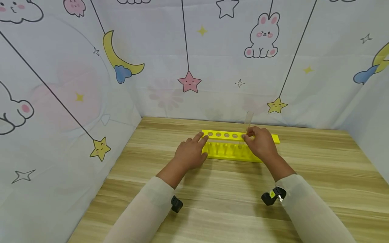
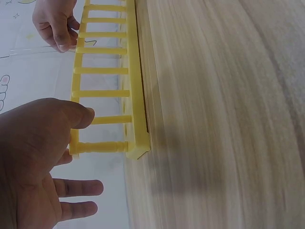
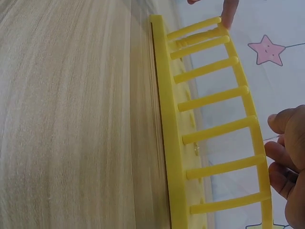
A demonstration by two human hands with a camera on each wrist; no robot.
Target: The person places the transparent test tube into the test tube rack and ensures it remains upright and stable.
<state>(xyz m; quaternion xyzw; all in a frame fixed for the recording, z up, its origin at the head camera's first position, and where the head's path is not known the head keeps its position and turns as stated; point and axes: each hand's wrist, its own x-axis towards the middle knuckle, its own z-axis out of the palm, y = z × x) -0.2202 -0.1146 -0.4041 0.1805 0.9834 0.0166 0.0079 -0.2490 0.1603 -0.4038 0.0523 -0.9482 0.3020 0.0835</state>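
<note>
A yellow test tube rack (image 1: 231, 157) stands upright on the table, with a row of round holes along its top and pegs below. At the rack's left end my left hand (image 1: 189, 153) pinches the top bar, its thumb (image 2: 78, 114) in front and a finger behind; two other fingers stick out straight. My right hand (image 1: 260, 143) pinches a clear test tube (image 1: 249, 118) over the right half of the rack. The tube leans slightly and passes down through a top hole; its lower end (image 3: 197, 149) shows faintly behind the rack's posts in the right wrist view.
The wood-grain table (image 1: 212, 206) reaches back to a white cloth (image 1: 225, 101) printed with stars, a moon and a rabbit. Cloth also hangs at the left and right sides. A dark wrist device (image 1: 273, 196) sits by the right sleeve, another (image 1: 176, 204) by the left.
</note>
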